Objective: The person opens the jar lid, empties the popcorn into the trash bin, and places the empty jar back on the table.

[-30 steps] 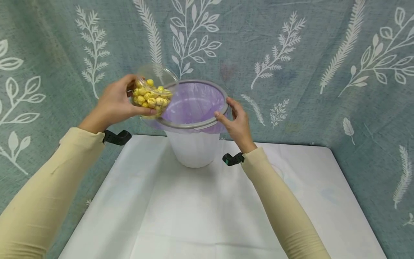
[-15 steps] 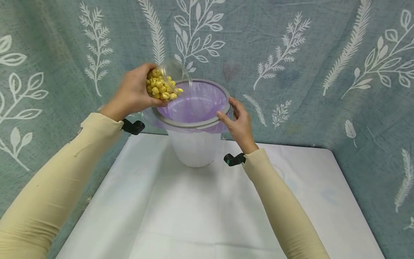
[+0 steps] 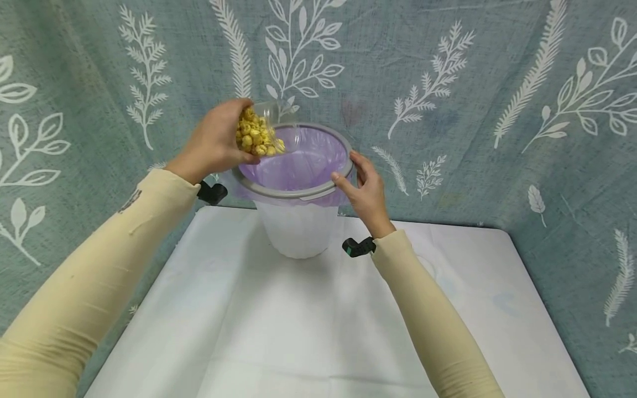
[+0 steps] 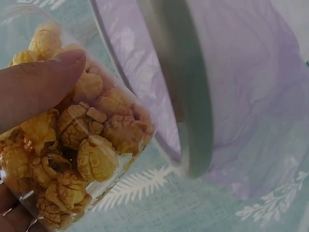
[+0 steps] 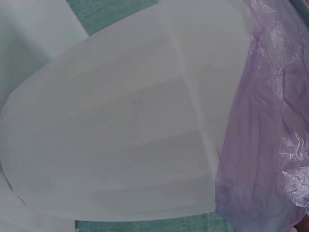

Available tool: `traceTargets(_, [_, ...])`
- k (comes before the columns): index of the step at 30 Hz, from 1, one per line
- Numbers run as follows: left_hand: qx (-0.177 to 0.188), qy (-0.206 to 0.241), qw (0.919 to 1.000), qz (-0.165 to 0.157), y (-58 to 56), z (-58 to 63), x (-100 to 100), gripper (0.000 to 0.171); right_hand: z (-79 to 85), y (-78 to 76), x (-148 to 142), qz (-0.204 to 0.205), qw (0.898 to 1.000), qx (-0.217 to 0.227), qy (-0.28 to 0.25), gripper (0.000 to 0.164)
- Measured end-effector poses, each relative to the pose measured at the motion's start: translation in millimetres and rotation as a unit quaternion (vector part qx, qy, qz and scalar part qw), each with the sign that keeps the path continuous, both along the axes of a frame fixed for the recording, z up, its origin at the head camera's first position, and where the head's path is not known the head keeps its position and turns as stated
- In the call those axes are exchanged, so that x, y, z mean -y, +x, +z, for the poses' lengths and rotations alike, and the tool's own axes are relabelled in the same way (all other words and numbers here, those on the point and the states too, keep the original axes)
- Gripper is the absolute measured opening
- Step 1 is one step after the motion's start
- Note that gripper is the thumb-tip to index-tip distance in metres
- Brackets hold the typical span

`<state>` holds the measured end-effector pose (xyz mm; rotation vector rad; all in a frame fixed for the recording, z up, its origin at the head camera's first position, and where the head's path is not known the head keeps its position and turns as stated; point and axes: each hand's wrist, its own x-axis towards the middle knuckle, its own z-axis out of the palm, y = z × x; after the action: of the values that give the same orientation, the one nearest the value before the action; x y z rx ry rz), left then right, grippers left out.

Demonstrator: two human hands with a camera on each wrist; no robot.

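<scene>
My left hand [image 3: 217, 135] grips a clear plastic jar [image 3: 272, 113] of yellow caramel popcorn [image 3: 256, 134]. The jar is tipped on its side, its mouth over the left part of a white trash bin [image 3: 301, 229]. In the left wrist view, the thumb presses the jar's wall and popcorn [image 4: 96, 157] fills the part that shows. A purple bag [image 3: 303, 160] lines the bin and folds out over its grey rim [image 3: 293, 193]. My right hand [image 3: 365, 190] pinches that rim on the right side, thumb inside and fingers outside. The right wrist view shows the bin's wall [image 5: 125, 125] and the bag's overhang [image 5: 260, 135].
The bin stands at the back of a table with a white cloth [image 3: 278, 331]. A green-blue curtain [image 3: 368, 66] with white leaf patterns hangs close behind and at both sides. A black strap mount [image 3: 211, 193] sits on each wrist.
My left hand has moved right, bringing the popcorn jar over the bin, and has tipped it further onto its side. My right hand stays on the rim.
</scene>
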<state>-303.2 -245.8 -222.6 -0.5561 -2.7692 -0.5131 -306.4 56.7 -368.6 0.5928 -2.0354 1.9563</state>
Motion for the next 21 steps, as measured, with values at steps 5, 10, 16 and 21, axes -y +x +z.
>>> traceTargets(5, [-0.005,-0.038,0.9992,-0.009,-3.0,6.1,-3,0.107,-0.8,0.3,0,-0.004,1.000,0.003,0.006,0.070])
traceTargets(10, [-0.011,-0.081,0.9965,-0.016,-5.9,12.1,-6,0.105,-1.1,0.9,-1,-0.004,1.000,0.000,0.006,0.072])
traceTargets(16, [-0.012,-0.104,0.9943,-0.019,-8.2,18.2,-12,0.106,-1.5,0.7,-1,-0.005,1.000,0.001,0.003,0.072])
traceTargets(21, [-0.022,-0.123,0.9918,-0.025,-9.1,20.2,-15,0.105,-1.8,0.2,-1,-0.005,1.000,0.004,0.002,0.071])
